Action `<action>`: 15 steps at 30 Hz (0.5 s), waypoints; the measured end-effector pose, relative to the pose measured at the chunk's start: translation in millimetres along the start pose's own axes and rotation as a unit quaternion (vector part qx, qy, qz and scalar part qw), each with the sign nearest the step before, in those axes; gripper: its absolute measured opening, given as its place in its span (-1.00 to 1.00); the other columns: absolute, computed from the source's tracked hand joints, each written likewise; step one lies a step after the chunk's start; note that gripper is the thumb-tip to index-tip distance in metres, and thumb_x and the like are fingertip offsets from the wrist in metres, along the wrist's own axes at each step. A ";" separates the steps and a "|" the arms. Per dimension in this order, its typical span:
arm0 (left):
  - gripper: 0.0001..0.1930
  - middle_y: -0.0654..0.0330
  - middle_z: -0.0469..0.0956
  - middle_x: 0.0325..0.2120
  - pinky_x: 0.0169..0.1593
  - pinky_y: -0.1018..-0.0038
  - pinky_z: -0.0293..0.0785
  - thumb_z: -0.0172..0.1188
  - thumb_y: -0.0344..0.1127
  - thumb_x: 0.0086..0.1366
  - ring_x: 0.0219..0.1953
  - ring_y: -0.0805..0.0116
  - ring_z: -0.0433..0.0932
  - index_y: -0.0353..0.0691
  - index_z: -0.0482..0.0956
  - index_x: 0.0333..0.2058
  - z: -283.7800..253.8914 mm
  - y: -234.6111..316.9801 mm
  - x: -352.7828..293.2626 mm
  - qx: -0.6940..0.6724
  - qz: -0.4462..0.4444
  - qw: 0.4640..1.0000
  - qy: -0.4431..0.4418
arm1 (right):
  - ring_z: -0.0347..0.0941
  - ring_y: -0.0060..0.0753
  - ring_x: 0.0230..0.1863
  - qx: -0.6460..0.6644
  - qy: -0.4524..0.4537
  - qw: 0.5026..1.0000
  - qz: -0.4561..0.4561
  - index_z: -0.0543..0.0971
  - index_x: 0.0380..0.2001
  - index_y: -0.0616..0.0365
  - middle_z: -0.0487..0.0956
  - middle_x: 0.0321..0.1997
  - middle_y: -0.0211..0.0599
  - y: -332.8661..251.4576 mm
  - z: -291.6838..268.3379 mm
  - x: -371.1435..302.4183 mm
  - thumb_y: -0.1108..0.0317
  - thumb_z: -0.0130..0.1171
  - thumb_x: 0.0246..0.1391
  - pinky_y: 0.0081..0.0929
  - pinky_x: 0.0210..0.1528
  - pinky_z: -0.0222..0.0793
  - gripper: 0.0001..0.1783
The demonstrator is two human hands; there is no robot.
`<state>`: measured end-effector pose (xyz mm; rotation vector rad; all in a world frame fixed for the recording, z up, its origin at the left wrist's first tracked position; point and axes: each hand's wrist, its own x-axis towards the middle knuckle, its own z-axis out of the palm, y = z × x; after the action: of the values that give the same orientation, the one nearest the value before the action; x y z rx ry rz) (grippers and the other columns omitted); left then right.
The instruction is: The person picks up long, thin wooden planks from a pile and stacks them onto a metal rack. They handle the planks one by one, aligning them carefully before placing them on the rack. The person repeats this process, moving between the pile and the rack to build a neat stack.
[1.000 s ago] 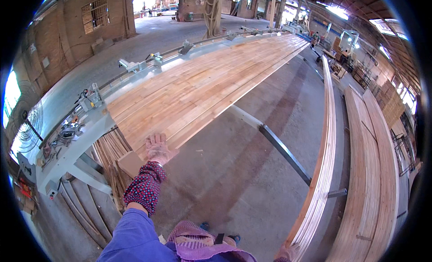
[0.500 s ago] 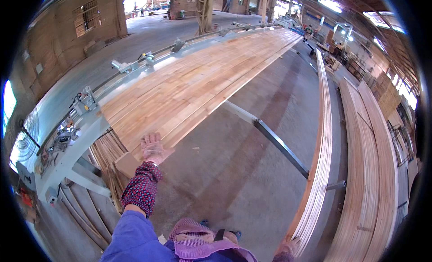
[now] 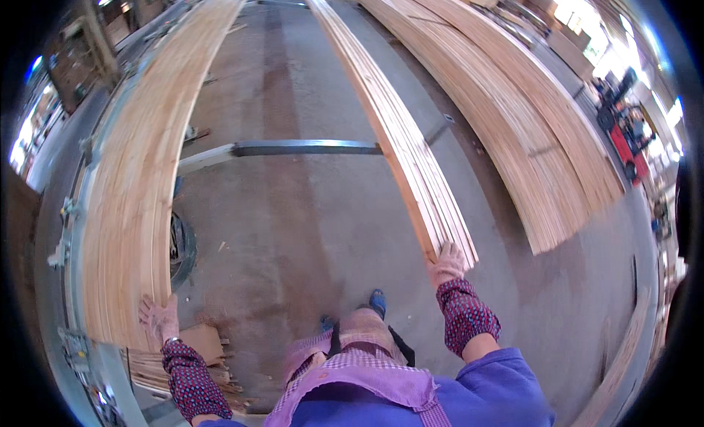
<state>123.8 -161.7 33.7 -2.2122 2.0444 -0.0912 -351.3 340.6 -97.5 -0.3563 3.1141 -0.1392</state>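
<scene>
My left hand (image 3: 159,318), in a pale work glove, lies with fingers apart on the near right corner of a long wooden panel (image 3: 139,185). The panel is made of many joined strips and rests on a light metal bench at my left. My right hand (image 3: 446,265), gloved too, is closed over the near end of a bundle of long wooden strips (image 3: 411,159). Its fingers lie on top, at the bundle's left edge; what its underside touches is hidden. The strips run away from me, side by side.
A metal crossbar (image 3: 308,147) joins bench and strips at knee height or so. Farther right lie long stacked boards (image 3: 506,126). Wood offcuts (image 3: 198,346) sit under the panel's near end. Metal clamps (image 3: 70,207) line the bench's left side. A red forklift-like vehicle (image 3: 622,144) stands far right.
My view has swung right and down, so the panel and strips now run straight ahead. My right hand has come fully into view at the strips' end; my left hand stays on the panel.
</scene>
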 end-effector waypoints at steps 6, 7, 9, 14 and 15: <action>0.03 -0.05 0.03 0.42 0.42 -0.05 -0.05 0.13 0.35 0.16 0.44 -0.10 -0.01 -0.20 0.02 0.41 20.6 -20.1 15.0 0.014 -0.003 1.000 0.026 | 0.22 -0.02 0.31 -0.003 -0.008 1.000 0.001 0.30 0.25 0.14 0.29 0.30 -0.04 -12.4 -2.4 0.8 -0.16 0.28 -0.07 -0.12 0.32 0.15 -0.09; 0.03 -0.05 0.02 0.42 0.42 -0.04 -0.05 0.13 0.35 0.16 0.44 -0.11 -0.01 -0.19 0.02 0.41 22.5 -19.0 16.2 0.015 -0.001 1.000 0.027 | 0.21 -0.02 0.32 -0.012 -0.014 1.000 0.007 0.30 0.26 0.14 0.29 0.30 -0.05 -8.1 -0.5 0.0 -0.17 0.28 -0.08 -0.12 0.32 0.14 -0.08; 0.03 -0.04 0.02 0.42 0.42 -0.04 -0.04 0.12 0.37 0.16 0.44 -0.12 0.00 -0.18 0.01 0.42 20.4 -18.5 12.5 0.020 -0.004 0.999 0.031 | 0.20 -0.03 0.33 -0.028 -0.029 0.999 0.011 0.29 0.27 0.14 0.28 0.31 -0.07 -13.6 -5.4 1.0 -0.18 0.29 -0.08 -0.12 0.34 0.13 -0.06; 0.02 -0.02 0.02 0.42 0.42 -0.01 -0.03 0.08 0.39 0.18 0.44 -0.09 0.01 -0.16 -0.01 0.43 25.5 -21.9 16.8 0.028 -0.007 0.999 0.027 | 0.19 0.00 0.35 -0.004 -0.057 0.998 0.022 0.28 0.28 0.18 0.27 0.35 -0.01 -15.8 -15.0 2.9 -0.15 0.30 -0.11 -0.17 0.37 0.12 -0.03; 0.02 -0.02 0.02 0.42 0.42 -0.01 -0.03 0.08 0.39 0.18 0.44 -0.09 0.01 -0.16 -0.02 0.43 26.9 -22.2 19.4 0.026 -0.009 0.999 0.028 | 0.20 0.00 0.34 -0.006 -0.053 0.998 0.023 0.29 0.28 0.18 0.27 0.35 -0.01 -14.5 -13.4 2.5 -0.15 0.30 -0.11 -0.17 0.37 0.12 -0.03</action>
<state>150.9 -177.9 9.3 -2.2212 2.0265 -0.2066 -350.7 327.1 -82.9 -0.2810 3.0166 -0.0980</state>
